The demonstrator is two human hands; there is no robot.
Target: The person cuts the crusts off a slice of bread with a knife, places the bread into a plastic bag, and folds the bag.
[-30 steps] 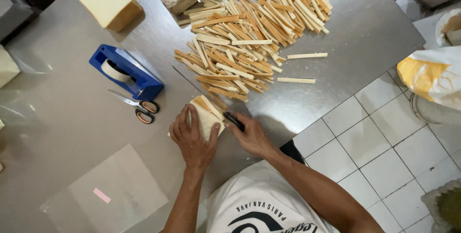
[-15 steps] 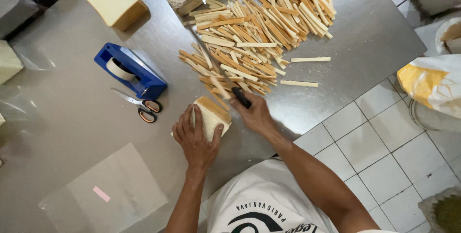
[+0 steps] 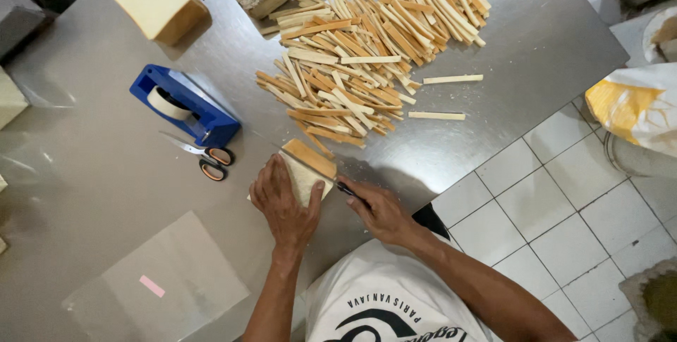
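While the stack of bread slices [image 3: 305, 170] sits near the front edge of the steel table [image 3: 106, 194], the left hand [image 3: 284, 204] presses down on it with fingers laid close together over the top and the thumb along the right side. A knife [image 3: 321, 175] runs across the stack just behind the browned crust edge, its dark handle gripped in the right hand [image 3: 381, 211], fingers curled tight around it. Just beyond the stack spreads a big heap of cut crust strips [image 3: 367, 46], with two loose strips lying apart on its right. Left of the stack lie scissors [image 3: 201, 159] with orange-lined handles, touching a blue tape dispenser [image 3: 183, 106]. Farther back stands a whole loaf block [image 3: 159, 0]. A clear plastic sheet [image 3: 155, 282] lies at the near left.
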